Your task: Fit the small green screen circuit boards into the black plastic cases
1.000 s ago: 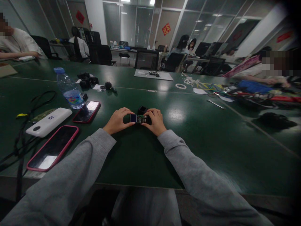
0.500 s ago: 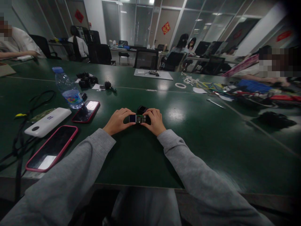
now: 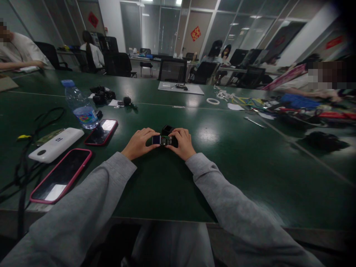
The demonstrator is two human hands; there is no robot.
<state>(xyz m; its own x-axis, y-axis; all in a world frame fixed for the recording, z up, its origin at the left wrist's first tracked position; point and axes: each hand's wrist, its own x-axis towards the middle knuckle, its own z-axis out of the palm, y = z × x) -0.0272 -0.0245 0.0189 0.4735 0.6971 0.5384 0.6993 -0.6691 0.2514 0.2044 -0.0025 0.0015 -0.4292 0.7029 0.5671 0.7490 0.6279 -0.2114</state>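
Note:
Between my hands, low over the green table (image 3: 167,185), is a small green circuit board (image 3: 164,140). A little dark screen (image 3: 156,139) with a pale edge lies at its left end. My left hand (image 3: 141,142) pinches the screen end between thumb and fingers. With thumb and fingertips, my right hand (image 3: 182,142) grips the board's right end, partly covering it. Just behind the board sits a black, box-like case (image 3: 167,129), its lower part hidden by the board and my right fingers.
Left are a water bottle (image 3: 82,107), two phones, a white oval device (image 3: 55,144) and black straps. Black parts (image 3: 102,95) lie farther back. On the right are a wrench-like tool (image 3: 255,122), a white ring (image 3: 213,101) and tangled cables (image 3: 250,102). People sit around the room.
Almost nothing differs. Both hands keep their hold on the board and screen, and the view has shifted very slightly.

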